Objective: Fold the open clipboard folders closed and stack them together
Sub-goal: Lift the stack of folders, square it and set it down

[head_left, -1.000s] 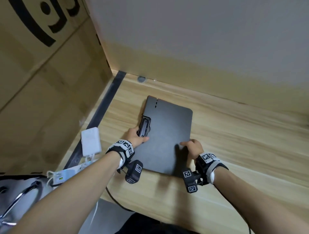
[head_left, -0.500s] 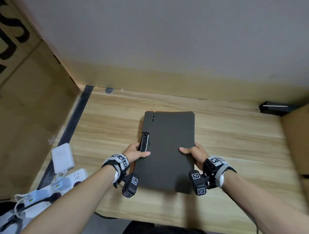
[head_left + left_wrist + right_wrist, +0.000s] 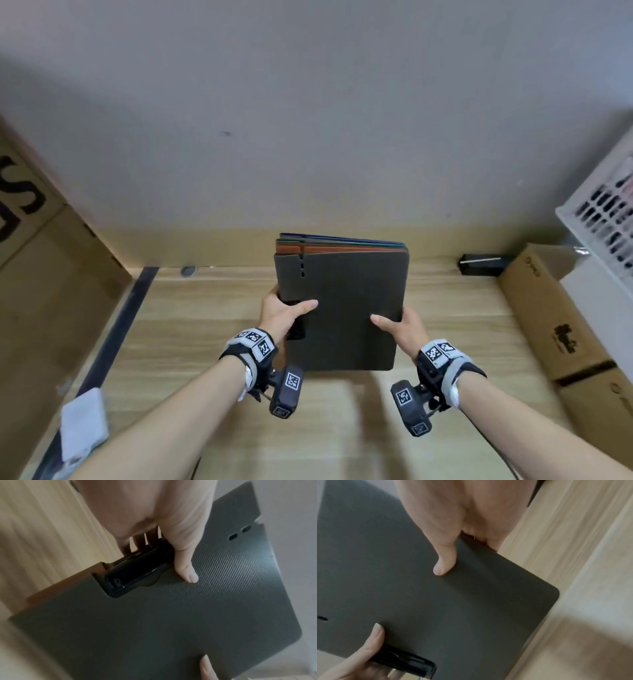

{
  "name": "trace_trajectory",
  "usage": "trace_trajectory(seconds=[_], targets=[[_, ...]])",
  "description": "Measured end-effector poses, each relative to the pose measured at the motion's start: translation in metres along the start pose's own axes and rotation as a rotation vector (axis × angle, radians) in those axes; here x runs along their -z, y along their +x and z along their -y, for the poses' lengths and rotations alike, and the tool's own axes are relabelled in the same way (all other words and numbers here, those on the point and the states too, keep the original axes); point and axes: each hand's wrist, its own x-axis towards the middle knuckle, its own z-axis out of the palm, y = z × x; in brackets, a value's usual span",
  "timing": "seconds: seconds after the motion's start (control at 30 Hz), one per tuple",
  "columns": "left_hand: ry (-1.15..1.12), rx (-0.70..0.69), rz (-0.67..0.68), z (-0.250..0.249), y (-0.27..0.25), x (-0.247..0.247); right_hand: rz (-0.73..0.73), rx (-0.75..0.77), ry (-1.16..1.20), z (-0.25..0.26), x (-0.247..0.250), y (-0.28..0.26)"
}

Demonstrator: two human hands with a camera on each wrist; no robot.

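Observation:
A stack of closed clipboard folders (image 3: 342, 308) hangs in the air above the wooden table (image 3: 191, 325), tilted with its far end raised. The top folder is dark grey (image 3: 171, 622) (image 3: 402, 588); orange and blue edges (image 3: 342, 245) show beneath at the far end. My left hand (image 3: 284, 315) grips the stack's left edge at the black clip (image 3: 135, 572), thumb on top, fingers underneath. My right hand (image 3: 400, 327) grips the right edge the same way, its thumb (image 3: 445, 561) lying on the grey cover.
Brown cardboard boxes (image 3: 561, 325) stand along the right side, with a white perforated basket (image 3: 606, 212) above them. A black item (image 3: 483, 264) lies at the back right by the wall. A large cardboard box (image 3: 41, 274) and a white adapter (image 3: 84, 423) are on the left.
The stack has been lifted off the table by both hands and tipped up, so the coloured folders under the grey one now show. The head view has swung right.

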Motion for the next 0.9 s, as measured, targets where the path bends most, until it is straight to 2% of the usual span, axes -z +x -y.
trace_trajectory(seconds=[0.27,0.37,0.47,0.57,0.73,0.9], targets=[[0.056,-0.003,0.053,0.027,-0.025,-0.012,-0.017,0.057,-0.091,0.003,0.023,-0.013],[0.099,-0.019,0.083,0.022,-0.026,-0.007,-0.029,0.118,-0.053,0.028,0.025,-0.019],[0.110,-0.094,0.126,0.007,-0.025,-0.001,-0.072,0.202,-0.018,0.055,0.025,-0.022],[0.032,-0.174,0.154,-0.018,-0.021,0.002,-0.106,0.163,0.059,0.061,0.023,-0.015],[-0.220,-0.050,0.077,-0.051,-0.013,-0.014,-0.237,0.032,0.187,0.054,0.008,-0.003],[-0.207,0.020,-0.057,-0.052,-0.009,-0.024,-0.299,0.098,0.157,0.060,0.002,-0.001]])
